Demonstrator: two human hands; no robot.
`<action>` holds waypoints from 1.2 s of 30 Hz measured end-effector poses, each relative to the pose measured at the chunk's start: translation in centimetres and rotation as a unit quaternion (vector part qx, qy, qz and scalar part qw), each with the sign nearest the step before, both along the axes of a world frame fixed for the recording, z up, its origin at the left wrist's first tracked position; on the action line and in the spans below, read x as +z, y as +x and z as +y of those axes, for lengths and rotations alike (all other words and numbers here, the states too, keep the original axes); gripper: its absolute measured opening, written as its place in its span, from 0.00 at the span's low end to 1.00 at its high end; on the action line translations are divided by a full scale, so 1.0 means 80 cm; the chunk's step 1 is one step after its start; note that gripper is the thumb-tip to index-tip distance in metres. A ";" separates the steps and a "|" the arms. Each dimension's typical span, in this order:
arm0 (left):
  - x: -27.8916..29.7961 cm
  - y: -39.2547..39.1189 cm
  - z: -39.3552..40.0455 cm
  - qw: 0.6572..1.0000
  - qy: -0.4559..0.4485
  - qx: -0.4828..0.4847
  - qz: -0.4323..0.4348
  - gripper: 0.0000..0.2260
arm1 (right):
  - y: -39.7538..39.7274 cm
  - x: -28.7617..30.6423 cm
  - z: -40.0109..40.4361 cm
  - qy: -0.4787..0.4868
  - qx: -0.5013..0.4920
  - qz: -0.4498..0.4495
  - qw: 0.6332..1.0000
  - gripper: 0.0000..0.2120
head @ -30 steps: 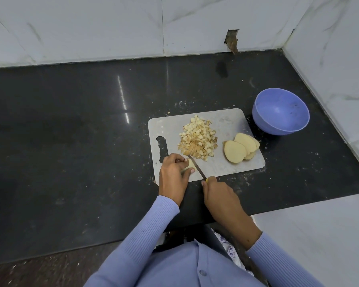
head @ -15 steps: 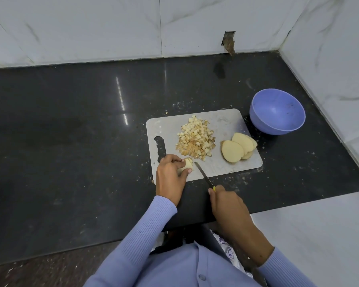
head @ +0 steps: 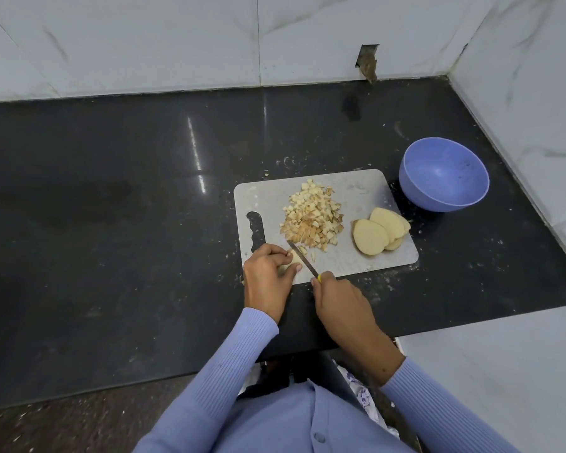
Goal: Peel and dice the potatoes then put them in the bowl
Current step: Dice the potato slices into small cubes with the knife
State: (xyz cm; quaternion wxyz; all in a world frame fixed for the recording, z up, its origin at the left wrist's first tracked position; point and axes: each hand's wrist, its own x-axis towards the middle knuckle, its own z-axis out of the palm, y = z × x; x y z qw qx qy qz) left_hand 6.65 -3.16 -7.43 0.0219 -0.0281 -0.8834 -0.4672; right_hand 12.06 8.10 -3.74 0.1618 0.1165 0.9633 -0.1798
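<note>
A grey cutting board [head: 363, 191] lies on the black counter. A heap of diced potato [head: 311, 219] sits in its middle, and several peeled potato slices [head: 378, 233] lean together at its right. My left hand [head: 267, 276] pinches a small potato piece [head: 293, 258] at the board's near left. My right hand [head: 339, 300] grips a knife [head: 303, 259] by its yellow handle, the blade lying across that piece. A couple of fresh cut bits lie just right of the blade. The purple bowl [head: 443, 173] stands empty to the board's right.
The black counter [head: 111, 223] stretches wide to the left. White tiled walls close the back and right, with a broken hole [head: 366, 62] in the back wall. A white surface [head: 504, 354] adjoins at near right. Potato crumbs are scattered around the board.
The knife drew back toward me, then came forward again and now cuts across the piece held by my left hand. New small bits lie beside the blade.
</note>
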 end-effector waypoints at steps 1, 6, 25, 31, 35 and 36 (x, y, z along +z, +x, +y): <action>0.000 -0.001 0.000 1.000 -0.004 0.000 0.002 0.08 | -0.001 0.000 -0.001 0.013 0.006 -0.001 1.000 0.17; -0.003 -0.001 0.001 1.000 -0.015 0.002 0.009 0.08 | 0.021 0.002 0.006 0.037 0.019 -0.033 0.999 0.15; -0.004 0.004 -0.005 1.000 0.001 0.007 0.020 0.08 | 0.015 0.006 0.007 -0.027 0.002 0.034 0.999 0.16; -0.006 0.001 -0.006 1.000 0.008 0.004 0.013 0.06 | 0.000 -0.003 -0.002 -0.015 0.014 0.009 1.000 0.17; -0.005 0.001 -0.006 1.000 0.010 0.004 0.012 0.05 | 0.000 -0.003 -0.002 0.010 0.027 -0.010 1.000 0.17; -0.004 0.001 -0.006 1.000 0.011 0.004 0.010 0.05 | 0.005 -0.002 0.000 0.015 0.028 -0.018 0.999 0.17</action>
